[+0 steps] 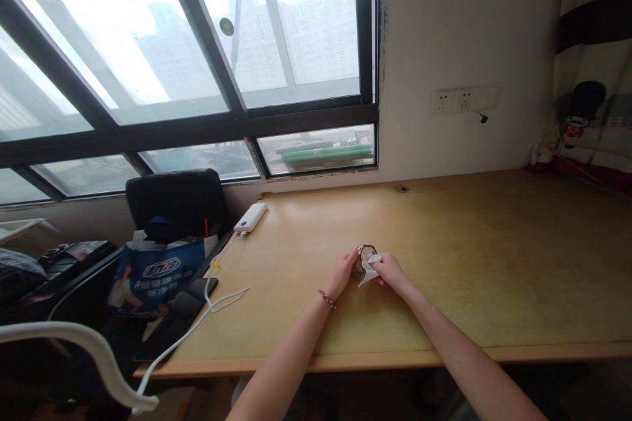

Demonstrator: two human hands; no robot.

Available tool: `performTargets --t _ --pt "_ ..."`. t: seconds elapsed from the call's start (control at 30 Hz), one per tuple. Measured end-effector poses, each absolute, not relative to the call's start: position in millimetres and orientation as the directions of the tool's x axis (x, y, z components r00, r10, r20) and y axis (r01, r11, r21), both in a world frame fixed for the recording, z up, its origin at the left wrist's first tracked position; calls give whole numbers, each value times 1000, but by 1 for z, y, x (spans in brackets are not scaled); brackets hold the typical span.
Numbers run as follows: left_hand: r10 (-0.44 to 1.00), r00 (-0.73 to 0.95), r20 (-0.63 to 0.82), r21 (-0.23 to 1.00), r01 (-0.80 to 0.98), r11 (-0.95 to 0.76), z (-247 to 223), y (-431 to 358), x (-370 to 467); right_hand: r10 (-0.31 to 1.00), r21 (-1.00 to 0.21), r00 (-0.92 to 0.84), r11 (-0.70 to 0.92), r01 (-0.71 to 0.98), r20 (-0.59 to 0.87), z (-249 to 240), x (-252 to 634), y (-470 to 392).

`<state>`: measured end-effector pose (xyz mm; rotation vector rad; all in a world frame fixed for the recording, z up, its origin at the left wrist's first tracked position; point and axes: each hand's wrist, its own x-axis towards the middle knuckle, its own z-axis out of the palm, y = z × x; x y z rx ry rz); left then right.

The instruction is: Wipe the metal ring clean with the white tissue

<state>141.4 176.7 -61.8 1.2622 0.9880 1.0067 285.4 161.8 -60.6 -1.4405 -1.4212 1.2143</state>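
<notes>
Above the middle of the wooden desk (pixel 276 329), my left hand (pixel 345 272) grips a pair of dark-framed glasses (pixel 366 250) by one side, its fingers closed on the frame. A beaded bracelet circles the left wrist. My right hand (pixel 389 271) is closed on a white cloth or tissue (pixel 368 275), which touches the glasses and hangs down between the two hands. Part of the frame is hidden behind the cloth and the fingers.
A white power bank (pixel 251 217) lies at the desk's back left corner, its white cable (pixel 210 302) trailing over the left edge. Left of the desk, a blue bag (pixel 160 270) rests against a black chair (pixel 175 200). A curved white tube (pixel 83 335) crosses the lower left.
</notes>
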Motion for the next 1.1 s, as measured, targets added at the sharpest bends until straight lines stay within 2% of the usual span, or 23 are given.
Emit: performTargets --t 0.13,0.27,0.37,0.57,0.67,0.73,0.9,1.0,1.07,1.1 --pt "951 309 16 1000 -2 -16 -61 175 143 997 -964 28 -81 254 -77 -63 286 162" --pt "915 388 109 988 60 -143 -51 168 144 988 -974 111 -126 190 -106 -66 288 165" --pt "900 419 120 977 110 -182 -47 165 143 983 -978 127 -149 147 -130 -66 289 165" --pt "918 385 100 987 79 -141 -51 168 142 986 -975 81 -158 157 -147 -61 288 163" --pt "917 392 75 994 41 -99 -53 170 142 983 -957 70 -182 224 -170 -60 288 164" --pt "916 398 55 997 26 -71 -54 170 142 987 -932 103 -148 331 -120 -59 290 164" --pt "900 435 -17 1000 12 13 -54 173 139 949 -732 124 137 668 290 -46 296 156" --pt "891 449 -70 997 5 76 -53 173 137 927 -724 99 212 656 361 -40 298 153" --pt "901 424 -91 994 -12 106 -53 173 136 946 -806 110 196 558 306 -41 299 155" --pt "909 405 -96 993 -22 114 -54 173 136 966 -860 113 151 488 234 -43 299 157"
